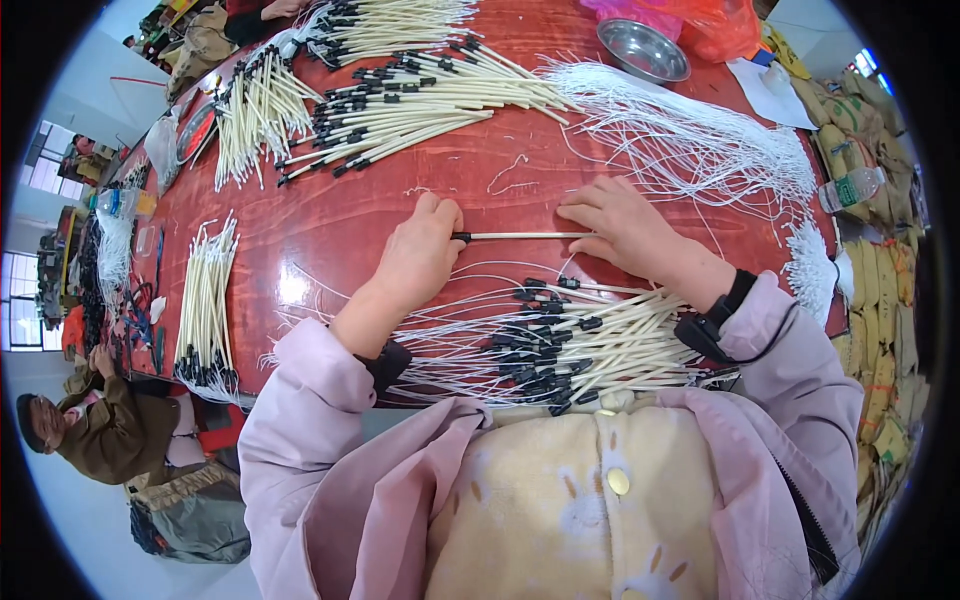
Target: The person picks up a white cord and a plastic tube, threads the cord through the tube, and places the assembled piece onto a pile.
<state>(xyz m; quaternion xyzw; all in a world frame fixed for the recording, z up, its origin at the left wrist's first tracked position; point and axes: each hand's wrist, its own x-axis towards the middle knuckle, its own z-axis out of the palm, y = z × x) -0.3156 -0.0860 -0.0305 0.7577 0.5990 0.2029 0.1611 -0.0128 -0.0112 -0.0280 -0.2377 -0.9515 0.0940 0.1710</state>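
A thin cream stick (525, 236) with a black end piece lies level between my two hands. My left hand (422, 248) pinches it at the black end. The other end passes in between the thumb and fingers of my right hand (625, 228), which partly hide it. White cords hang below the stick near my left hand. Right in front of me, a pile of finished-looking cream sticks (625, 340) with black end pieces lies on the red table (340, 215), with loose white cords (440, 345) trailing to the left.
More stick bundles (430, 105) lie at the far side, and another bundle (205, 300) at the left. White cords (690, 130) spread at the far right near a metal bowl (643, 52). A plastic bottle (852, 188) lies by the right edge. Another person (120, 420) sits at the left.
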